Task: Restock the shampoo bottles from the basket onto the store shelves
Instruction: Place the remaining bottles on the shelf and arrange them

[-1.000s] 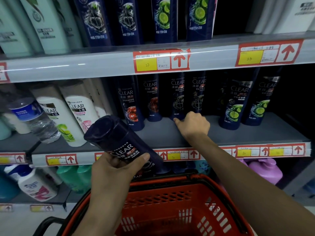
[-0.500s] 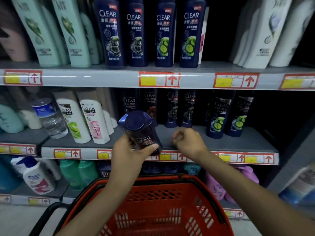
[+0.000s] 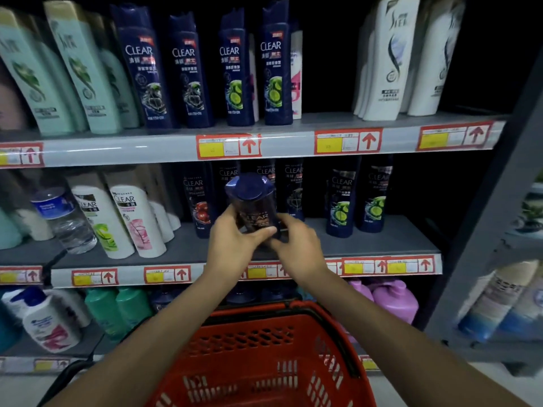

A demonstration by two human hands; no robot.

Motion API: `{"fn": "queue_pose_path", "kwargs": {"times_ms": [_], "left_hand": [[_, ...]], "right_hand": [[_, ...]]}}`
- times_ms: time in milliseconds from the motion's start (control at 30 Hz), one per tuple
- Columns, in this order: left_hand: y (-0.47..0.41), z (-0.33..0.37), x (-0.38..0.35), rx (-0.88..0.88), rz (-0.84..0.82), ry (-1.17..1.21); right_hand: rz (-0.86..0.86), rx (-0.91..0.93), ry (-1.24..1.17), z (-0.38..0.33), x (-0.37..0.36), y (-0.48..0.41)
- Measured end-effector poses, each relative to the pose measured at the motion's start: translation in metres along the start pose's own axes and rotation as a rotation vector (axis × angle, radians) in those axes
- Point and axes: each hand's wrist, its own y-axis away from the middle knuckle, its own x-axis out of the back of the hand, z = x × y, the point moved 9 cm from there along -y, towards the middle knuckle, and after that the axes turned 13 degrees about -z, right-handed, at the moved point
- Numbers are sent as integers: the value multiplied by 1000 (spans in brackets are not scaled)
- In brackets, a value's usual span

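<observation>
A dark blue Clear shampoo bottle (image 3: 252, 205) stands upright in front of the middle shelf (image 3: 390, 240), its blue cap facing me. My left hand (image 3: 235, 245) grips its lower part, thumb across the label. My right hand (image 3: 296, 245) holds the bottle's base from the right, fingers curled against it. Behind it a row of dark Clear bottles (image 3: 342, 198) stands at the back of the same shelf. The red basket (image 3: 264, 356) sits below my forearms; what lies in it is hidden.
The top shelf (image 3: 279, 145) carries tall blue Clear bottles (image 3: 188, 71), mint bottles and white bottles (image 3: 388, 60). White Clear bottles (image 3: 135, 221) and a water bottle (image 3: 63, 218) fill the middle shelf's left. Purple jugs (image 3: 393, 298) stand on the lower shelf. A grey upright (image 3: 482, 245) borders the right.
My left hand raised the bottle from a tilted pose over the basket to upright at the middle shelf. My right hand left the shelf surface and took hold of the bottle's base.
</observation>
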Motion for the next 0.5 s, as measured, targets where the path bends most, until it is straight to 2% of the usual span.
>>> {"fn": "queue_pose_path", "kwargs": {"times_ms": [233, 500], "left_hand": [[-46, -30, -27, 131, -78, 32], [-53, -57, -40, 133, -85, 16]], "right_hand": [[0, -137, 18, 32, -12, -20], [11, -219, 9, 45, -19, -35]]}}
